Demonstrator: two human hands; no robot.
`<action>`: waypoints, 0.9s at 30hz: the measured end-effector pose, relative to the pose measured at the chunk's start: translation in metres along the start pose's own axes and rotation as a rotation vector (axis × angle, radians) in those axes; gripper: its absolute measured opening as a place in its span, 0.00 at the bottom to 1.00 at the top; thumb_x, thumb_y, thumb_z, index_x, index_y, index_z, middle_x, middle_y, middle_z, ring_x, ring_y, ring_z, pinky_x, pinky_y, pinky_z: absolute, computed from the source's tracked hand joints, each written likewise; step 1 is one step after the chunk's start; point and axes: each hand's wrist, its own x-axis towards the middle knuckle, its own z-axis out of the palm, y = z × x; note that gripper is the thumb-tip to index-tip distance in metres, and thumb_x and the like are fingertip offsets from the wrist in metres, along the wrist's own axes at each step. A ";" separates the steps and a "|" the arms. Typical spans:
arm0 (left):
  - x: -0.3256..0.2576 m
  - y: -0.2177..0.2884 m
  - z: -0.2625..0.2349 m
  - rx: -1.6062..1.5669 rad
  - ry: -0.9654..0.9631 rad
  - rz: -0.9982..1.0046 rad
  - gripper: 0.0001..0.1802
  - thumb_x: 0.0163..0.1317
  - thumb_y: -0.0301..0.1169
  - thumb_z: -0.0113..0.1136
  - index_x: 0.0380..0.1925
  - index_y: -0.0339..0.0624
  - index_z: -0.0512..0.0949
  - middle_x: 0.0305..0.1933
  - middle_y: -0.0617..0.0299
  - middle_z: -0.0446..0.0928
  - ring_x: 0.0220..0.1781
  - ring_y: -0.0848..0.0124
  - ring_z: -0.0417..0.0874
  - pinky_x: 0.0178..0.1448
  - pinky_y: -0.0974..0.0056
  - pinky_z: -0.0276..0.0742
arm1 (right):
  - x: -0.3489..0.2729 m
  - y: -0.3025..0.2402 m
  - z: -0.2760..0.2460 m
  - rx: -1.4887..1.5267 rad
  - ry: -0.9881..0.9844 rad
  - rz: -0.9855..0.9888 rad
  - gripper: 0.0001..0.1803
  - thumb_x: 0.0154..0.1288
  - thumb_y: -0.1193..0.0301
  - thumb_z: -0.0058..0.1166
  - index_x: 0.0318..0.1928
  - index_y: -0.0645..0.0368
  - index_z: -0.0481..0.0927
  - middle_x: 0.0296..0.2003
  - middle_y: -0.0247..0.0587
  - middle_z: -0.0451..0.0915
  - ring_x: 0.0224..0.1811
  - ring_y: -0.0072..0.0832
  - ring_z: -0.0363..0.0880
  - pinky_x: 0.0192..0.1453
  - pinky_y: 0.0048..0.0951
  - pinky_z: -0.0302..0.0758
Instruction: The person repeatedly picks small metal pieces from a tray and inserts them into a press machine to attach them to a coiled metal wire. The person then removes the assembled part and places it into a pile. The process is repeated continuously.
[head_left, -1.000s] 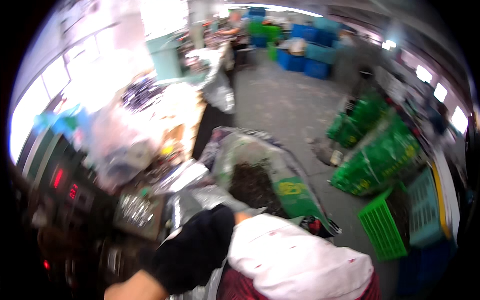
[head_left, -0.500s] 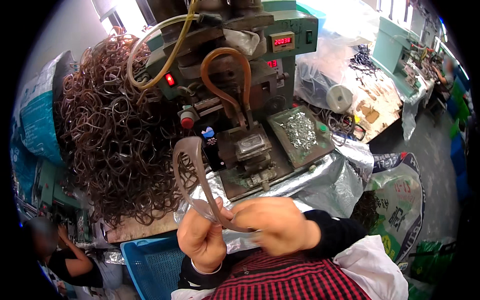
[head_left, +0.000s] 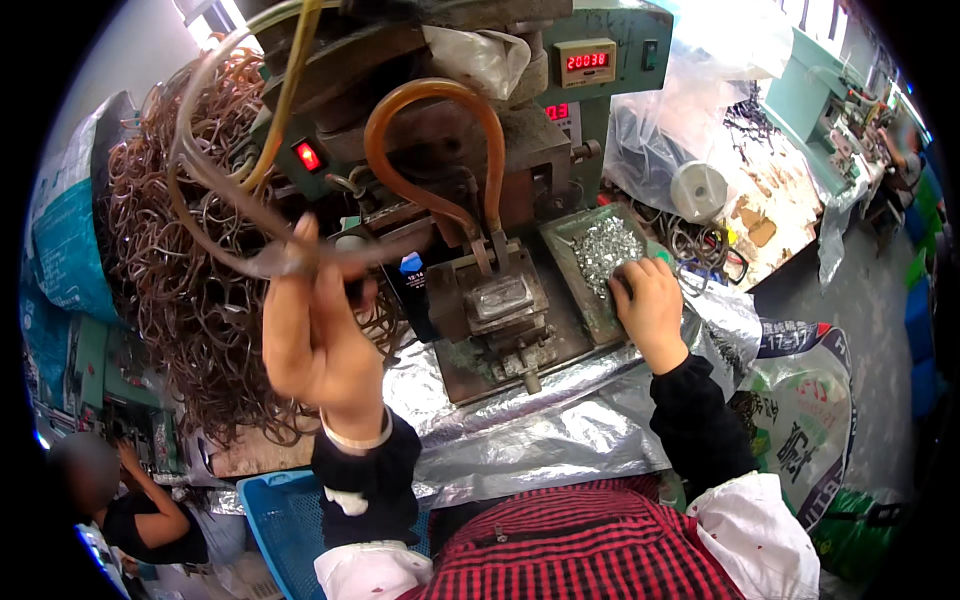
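My left hand [head_left: 325, 345] is raised at the left of the press [head_left: 520, 150], its fingers closed on a brown, glossy looped strap [head_left: 205, 235]. The strap is smeared by motion. My right hand [head_left: 652, 312] is over the near right edge of a metal tray [head_left: 590, 320], beside a pile of small shiny metal pieces [head_left: 607, 252]. Its fingers are curled toward the thumb; whether a piece is between them cannot be made out. Between my hands is the press's lower die block [head_left: 503, 297].
A large heap of brown looped straps [head_left: 200, 330] fills the left side. A phone [head_left: 415, 290] stands left of the die. Silver foil [head_left: 520, 440] covers the table front. A blue basket [head_left: 285, 520] sits at lower left. Co-workers are at far left and far right.
My hands have parted. The left has carried the strap up and left toward the heap; the right has let go of it and moved right to the tray of metal pieces.
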 end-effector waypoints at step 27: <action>-0.020 0.004 -0.002 -0.005 0.093 -0.094 0.20 0.77 0.27 0.51 0.66 0.34 0.73 0.35 0.58 0.83 0.31 0.78 0.79 0.27 0.75 0.73 | 0.040 -0.130 -0.017 1.114 -0.022 0.137 0.12 0.62 0.79 0.62 0.48 0.65 0.83 0.39 0.41 0.86 0.47 0.28 0.84 0.52 0.28 0.77</action>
